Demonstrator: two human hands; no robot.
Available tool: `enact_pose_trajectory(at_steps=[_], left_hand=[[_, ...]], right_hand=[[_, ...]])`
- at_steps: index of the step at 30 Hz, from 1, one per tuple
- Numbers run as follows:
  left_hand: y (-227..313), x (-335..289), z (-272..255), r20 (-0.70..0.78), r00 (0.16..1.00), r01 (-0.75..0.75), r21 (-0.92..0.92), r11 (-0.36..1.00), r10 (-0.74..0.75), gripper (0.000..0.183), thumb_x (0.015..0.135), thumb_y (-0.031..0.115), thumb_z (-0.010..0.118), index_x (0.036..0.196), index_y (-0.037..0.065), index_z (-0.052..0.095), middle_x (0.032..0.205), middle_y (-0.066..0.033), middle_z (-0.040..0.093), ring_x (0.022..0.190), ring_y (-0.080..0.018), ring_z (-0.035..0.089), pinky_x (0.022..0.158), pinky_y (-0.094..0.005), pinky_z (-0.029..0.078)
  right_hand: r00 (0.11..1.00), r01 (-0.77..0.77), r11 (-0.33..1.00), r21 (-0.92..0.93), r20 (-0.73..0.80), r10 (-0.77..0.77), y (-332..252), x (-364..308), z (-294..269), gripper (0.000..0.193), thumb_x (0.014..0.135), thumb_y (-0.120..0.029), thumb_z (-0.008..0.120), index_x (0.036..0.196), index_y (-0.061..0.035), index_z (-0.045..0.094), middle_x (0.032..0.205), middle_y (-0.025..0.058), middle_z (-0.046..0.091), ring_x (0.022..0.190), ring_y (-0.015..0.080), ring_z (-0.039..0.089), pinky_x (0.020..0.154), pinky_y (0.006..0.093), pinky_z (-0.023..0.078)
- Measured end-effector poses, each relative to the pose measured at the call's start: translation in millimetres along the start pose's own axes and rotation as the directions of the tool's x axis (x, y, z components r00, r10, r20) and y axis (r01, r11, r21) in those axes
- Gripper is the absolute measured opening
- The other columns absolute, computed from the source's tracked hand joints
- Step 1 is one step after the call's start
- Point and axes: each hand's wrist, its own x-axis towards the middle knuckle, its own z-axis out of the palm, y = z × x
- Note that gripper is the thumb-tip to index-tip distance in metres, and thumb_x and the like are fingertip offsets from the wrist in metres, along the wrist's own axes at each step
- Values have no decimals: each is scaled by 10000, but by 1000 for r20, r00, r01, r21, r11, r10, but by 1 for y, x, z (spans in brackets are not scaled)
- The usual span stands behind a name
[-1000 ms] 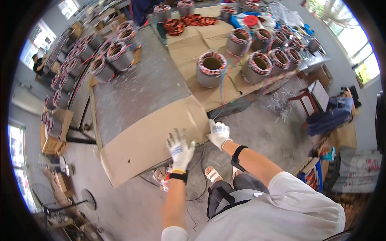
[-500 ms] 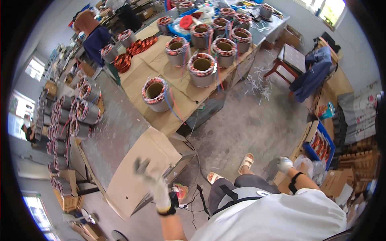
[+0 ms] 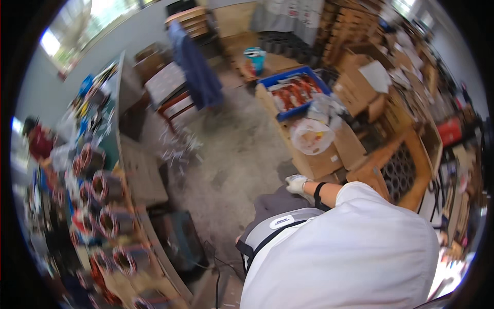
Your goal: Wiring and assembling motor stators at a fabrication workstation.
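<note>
My right hand [image 3: 297,184], in a pale glove with a black band at the wrist, hangs beside my grey trousers at the front of my body. Motion blur hides whether its fingers are apart or curled, and no held thing shows. Closest to it is a cardboard box [image 3: 324,160] with a clear plastic bag [image 3: 312,136] on top. Behind that, a blue tray [image 3: 321,77] holds several orange-red copper coils [image 3: 296,94]. My left hand is outside the picture.
Several motor stators [image 3: 116,221] with copper windings line the long table [image 3: 162,257] at left. A chair [image 3: 167,82] with a blue jacket [image 3: 193,64] stands ahead, white scraps [image 3: 180,147] near its legs. Cardboard boxes [image 3: 355,87] crowd the right. A person [image 3: 40,140] is far left.
My view has swung to the right, so the table of stators now lies at the left. My left hand and the cardboard sheet beneath it have left the picture.
</note>
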Motion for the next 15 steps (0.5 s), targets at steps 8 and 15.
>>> enact_pose_trajectory(at_steps=[8,15], left_hand=[[-38,122,139,234,899,-316,-238,918,370,338,934,173,522,1212,-16,561,1379,-204,444,1292,-303,440,1010,-469,414],[-77,213,244,264,704,-498,-479,723,660,342,921,136,520,1228,-10,554,1398,-208,431,1306,-301,436,995,-466,437]], right_hand=[[925,-379,888,261,69,375,80,-7,3,432,835,-229,519,1219,-64,629,1271,187,613,1201,325,584,997,440,461],[703,-645,546,535,135,698,82,-36,27,491,801,-242,530,1213,10,619,1252,234,608,1173,355,591,981,431,473]])
